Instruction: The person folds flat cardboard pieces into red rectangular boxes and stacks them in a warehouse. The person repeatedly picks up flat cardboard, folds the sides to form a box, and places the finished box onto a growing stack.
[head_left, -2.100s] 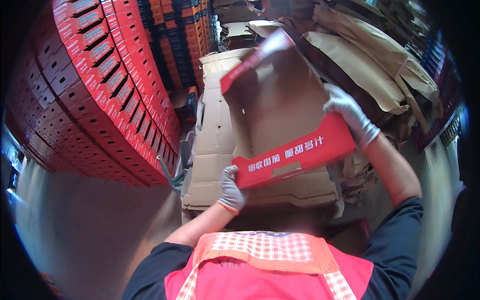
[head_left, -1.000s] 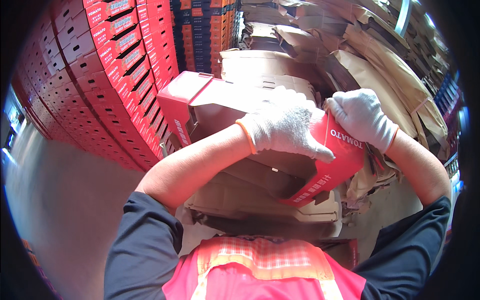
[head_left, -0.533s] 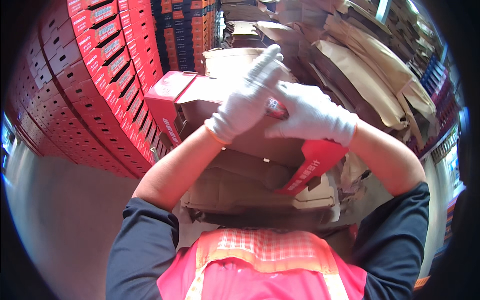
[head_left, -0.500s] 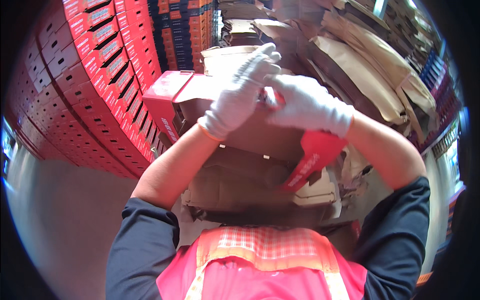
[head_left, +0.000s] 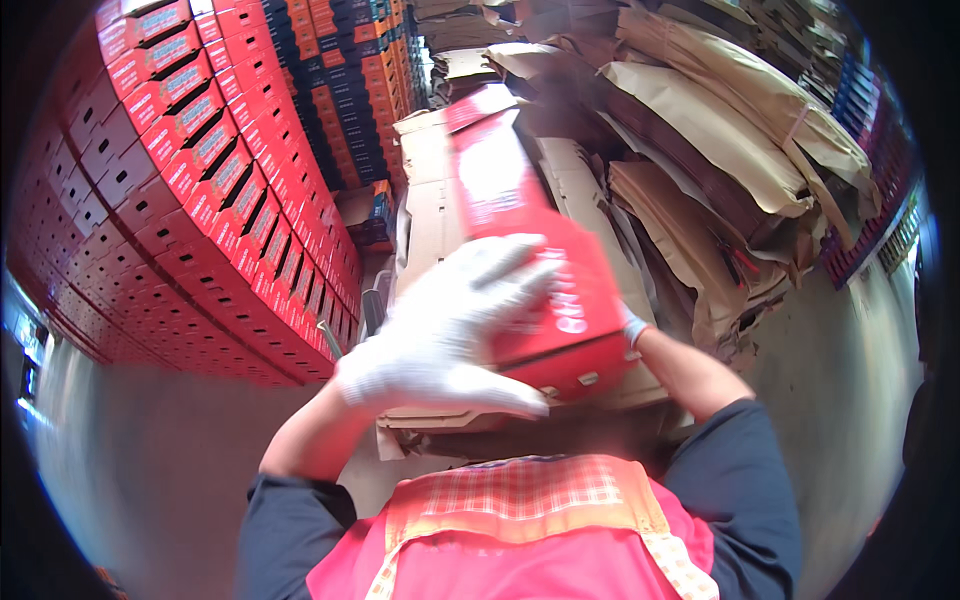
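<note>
A red cardboard box [head_left: 570,300] with white print is tilted in front of me, its red outside facing up and its far part blurred by motion. My left hand [head_left: 440,325], in a white knit glove, lies over the box's left side with fingers spread and thumb stretched out along the near edge. At the box's right side is my right hand [head_left: 632,325]; only a bit of its glove near the wrist shows, and the fingers are hidden behind the box, which it seems to hold. Under the box lies a stack of flat brown cardboard [head_left: 580,190].
A tall stack of red cardboard trays [head_left: 220,190] rises at the left. Behind it stand dark and orange boxes [head_left: 340,80]. Paper-wrapped cardboard bundles [head_left: 710,140] are piled at the right. Grey floor [head_left: 190,450] shows on both sides.
The box has turned over from showing its brown inside to showing its red outside. Both hands have come nearer and moved apart, the right one going behind the box. The view has shifted.
</note>
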